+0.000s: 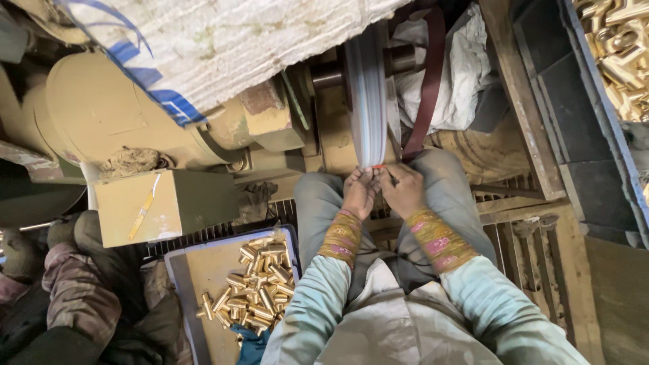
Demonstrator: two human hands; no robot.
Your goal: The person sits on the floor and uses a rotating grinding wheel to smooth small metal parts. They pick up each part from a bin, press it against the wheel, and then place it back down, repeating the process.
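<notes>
My left hand (358, 191) and my right hand (401, 190) are held together just below a spinning white buffing wheel (366, 94). Both pinch a small part (378, 168) against the wheel's lower rim; the part is mostly hidden by my fingers. Patterned cuffs cover both wrists, with pale blue sleeves behind them. My knees in grey trousers sit under the hands.
A blue tray (177, 270) with several short brass pieces (257, 287) lies at my lower left. A dusty tan motor housing (101, 108) and a box (162, 206) stand left of the wheel. A bin of gold-coloured parts (618, 47) is top right. Wooden slats (534, 230) lie to the right.
</notes>
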